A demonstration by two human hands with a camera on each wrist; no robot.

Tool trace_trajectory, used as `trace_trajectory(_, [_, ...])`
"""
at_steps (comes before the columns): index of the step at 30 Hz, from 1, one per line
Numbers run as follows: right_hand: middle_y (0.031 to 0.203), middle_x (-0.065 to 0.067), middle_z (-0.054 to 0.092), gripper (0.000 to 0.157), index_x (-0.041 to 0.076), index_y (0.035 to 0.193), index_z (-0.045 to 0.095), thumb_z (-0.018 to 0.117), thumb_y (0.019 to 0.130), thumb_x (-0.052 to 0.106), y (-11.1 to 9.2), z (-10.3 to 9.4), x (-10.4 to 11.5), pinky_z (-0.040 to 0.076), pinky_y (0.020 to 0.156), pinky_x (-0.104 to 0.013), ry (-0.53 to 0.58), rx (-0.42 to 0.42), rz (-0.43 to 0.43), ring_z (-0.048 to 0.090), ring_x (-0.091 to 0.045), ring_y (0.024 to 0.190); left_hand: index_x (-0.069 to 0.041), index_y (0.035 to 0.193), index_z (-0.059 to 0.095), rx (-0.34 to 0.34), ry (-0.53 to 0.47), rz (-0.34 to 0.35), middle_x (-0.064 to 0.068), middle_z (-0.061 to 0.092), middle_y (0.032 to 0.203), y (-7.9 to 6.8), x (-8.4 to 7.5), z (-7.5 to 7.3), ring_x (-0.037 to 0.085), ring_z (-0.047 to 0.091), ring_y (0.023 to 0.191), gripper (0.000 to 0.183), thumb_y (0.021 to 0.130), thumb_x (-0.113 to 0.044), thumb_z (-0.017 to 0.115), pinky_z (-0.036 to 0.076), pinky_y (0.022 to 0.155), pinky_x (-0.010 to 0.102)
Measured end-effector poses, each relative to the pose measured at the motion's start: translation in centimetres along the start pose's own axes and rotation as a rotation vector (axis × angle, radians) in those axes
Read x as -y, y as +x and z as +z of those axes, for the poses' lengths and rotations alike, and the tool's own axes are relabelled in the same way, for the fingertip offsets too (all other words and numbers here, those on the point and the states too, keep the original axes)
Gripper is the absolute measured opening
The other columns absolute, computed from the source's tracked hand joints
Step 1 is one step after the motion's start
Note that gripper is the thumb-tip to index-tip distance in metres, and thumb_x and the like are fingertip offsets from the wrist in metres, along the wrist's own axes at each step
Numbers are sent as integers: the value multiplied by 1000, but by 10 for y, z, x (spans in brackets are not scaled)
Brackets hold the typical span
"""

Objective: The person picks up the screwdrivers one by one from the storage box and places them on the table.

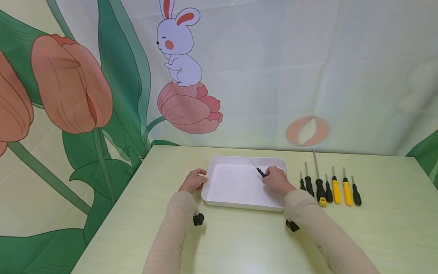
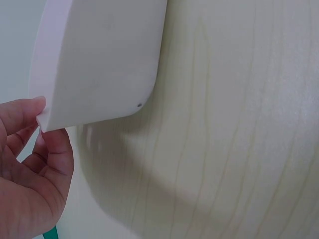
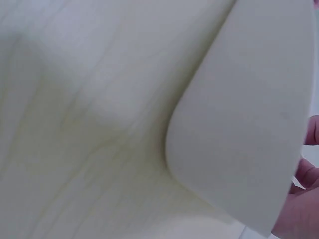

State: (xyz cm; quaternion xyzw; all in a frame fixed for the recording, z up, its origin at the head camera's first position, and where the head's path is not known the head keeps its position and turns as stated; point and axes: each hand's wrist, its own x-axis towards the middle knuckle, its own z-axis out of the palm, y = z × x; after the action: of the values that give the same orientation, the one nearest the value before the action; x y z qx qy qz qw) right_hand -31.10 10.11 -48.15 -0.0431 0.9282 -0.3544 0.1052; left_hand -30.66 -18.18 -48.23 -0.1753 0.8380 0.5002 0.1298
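Observation:
A shallow white tray (image 1: 230, 184) lies on the table in the head view. At its left side my left hand (image 1: 193, 180) pinches the rim; the left wrist view shows the thumb on top of the tray's edge (image 2: 52, 107) and curled fingers beneath. Over the right part of the tray, my right hand (image 1: 278, 180) grips a small screwdriver by its black handle (image 1: 261, 172), its thin shaft pointing to the far left. In the right wrist view the tray wall (image 3: 244, 119) hides most of that hand (image 3: 301, 214), and the screwdriver does not show.
Right of the tray, several screwdrivers stand in a row on the table, some with black handles (image 1: 356, 196), others with yellow handles (image 1: 336, 192). One long-shafted screwdriver (image 1: 320, 190) reaches toward the back edge. A printed cloth (image 1: 256, 83) hangs behind the pale wooden table (image 1: 239, 243).

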Motion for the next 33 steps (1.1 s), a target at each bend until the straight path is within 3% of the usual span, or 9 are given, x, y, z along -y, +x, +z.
trace_trajectory(6, [74,-9,54,16,-5,89,56,55,78,7,0,-5,1,40,53,-22,183,48,80,49,-15,63,-7,112,52,0,-1,-2,11,55,100,-1,-1,0,16,51,77,27,85,-6,53,42,59,21])
trace_trajectory(15, [84,-9,51,24,-6,98,51,54,76,1,-3,-9,3,44,55,-23,452,117,106,48,-13,63,-7,113,52,3,7,-2,10,54,98,-1,-2,0,16,50,76,27,85,-6,53,41,58,21])
trace_trajectory(24, [79,-7,52,24,-6,102,47,53,80,2,-8,-16,3,46,57,-23,552,199,127,49,-13,61,-7,113,52,-3,19,-2,11,54,102,-1,-3,1,17,50,76,28,86,-8,52,40,57,22])
trace_trajectory(33, [80,-8,53,25,-6,101,45,54,78,2,-12,-24,-6,47,58,-24,572,244,106,51,-14,61,-8,115,51,3,13,-14,10,54,103,0,-2,1,17,49,78,29,87,-9,53,41,58,22])
